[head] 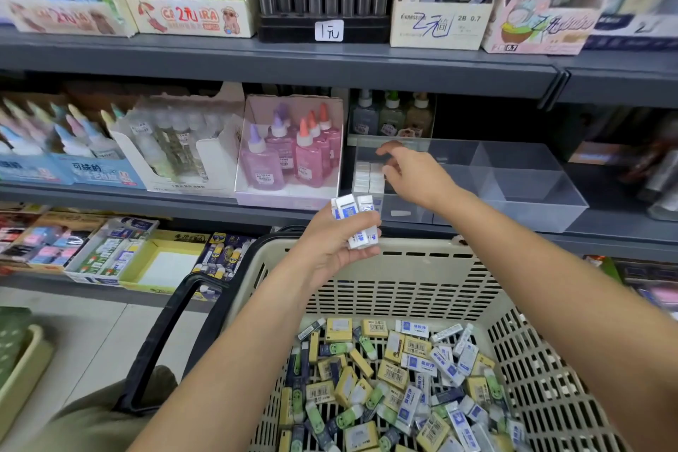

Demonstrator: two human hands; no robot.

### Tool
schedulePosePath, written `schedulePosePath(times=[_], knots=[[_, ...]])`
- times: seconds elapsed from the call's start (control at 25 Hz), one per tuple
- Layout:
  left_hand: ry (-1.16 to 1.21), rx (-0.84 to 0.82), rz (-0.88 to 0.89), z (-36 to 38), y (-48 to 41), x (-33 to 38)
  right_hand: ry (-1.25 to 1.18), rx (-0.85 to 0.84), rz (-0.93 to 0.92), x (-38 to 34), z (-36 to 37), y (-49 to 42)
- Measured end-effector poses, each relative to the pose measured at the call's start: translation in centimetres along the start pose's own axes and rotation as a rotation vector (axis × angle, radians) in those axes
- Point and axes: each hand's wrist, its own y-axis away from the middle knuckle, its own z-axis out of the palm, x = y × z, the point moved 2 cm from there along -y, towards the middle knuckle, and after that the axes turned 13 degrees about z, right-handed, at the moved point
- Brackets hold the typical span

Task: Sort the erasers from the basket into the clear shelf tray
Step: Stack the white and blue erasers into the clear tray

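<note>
From the head view, the left hand (335,237) is raised above the far rim of the basket (422,253), fingers curled round a small bundle of white-and-blue erasers (354,222). How many it grips is hard to count, since the fingers cover the lower halves and only the top ends stick out. Up and to the right of it, the right hand (412,172) reaches into the clear shelf tray (543,216). Its fingers are spread and loose, with nothing seen between thumb and forefinger, though motion blur softens the fingertips. Just left of those fingertips, a short stack of white erasers (368,176) stands in the tray's left end, seen through the clear wall. The wrist hides what lies behind it in that compartment. To the right of the right hand the tray is split by clear dividers, and its front wall reflects the shelf.

Below both forearms, the basket holds a loose heap of erasers (403,378) in yellow, green, dark blue and white-and-blue sleeves. The forearms cover part of the heap, and the picture's bottom edge cuts off its near side. A black handle (157,341) hangs down left of the left forearm. Left of the left hand, a box of pink glue bottles (293,154) stands on the shelf; printed labels there are too small to read.
</note>
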Motion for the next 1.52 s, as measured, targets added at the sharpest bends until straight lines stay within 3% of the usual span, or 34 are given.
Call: schedulePosePath(times=[0.08, 0.24, 0.56, 0.76, 1.0, 1.16, 1.32, 1.52], knots=[[0.045, -0.035, -0.001, 0.5, -0.2, 0.0, -0.138, 0.007, -0.054, -0.1, -1.0, 2.0], [0.097, -0.093, -0.030, 1.5, 0.0, -0.3, -0.419, -0.159, -0.039, -0.4, -1.9, 6.2], [0.196, -0.084, -0.036, 1.4, 1.4, -1.2, -0.598, -0.233, 0.117, 0.8, -1.7, 8.8], [-0.010, -0.066, -0.002, 1.6, 1.3, -1.4, -0.613, -0.270, 0.178, 0.7, -1.7, 9.0], [0.078, 0.057, -0.032, 0.1, 1.4, -1.7, -0.752, -0.343, 0.251, 1.8, -2.3, 8.0], [0.074, 0.081, -0.019, -0.5, 1.6, -1.6, -0.870, -0.242, 0.204, 1.4, -3.2, 6.2], [0.079, 0.113, -0.004, -1.2, 1.5, -1.2, -0.549, 0.021, 0.130, 1.5, -2.9, 3.1], [0.085, 0.131, -0.018, -1.6, 1.5, -1.1, -0.132, -0.026, 0.087, 1.3, 0.0, 1.5]])
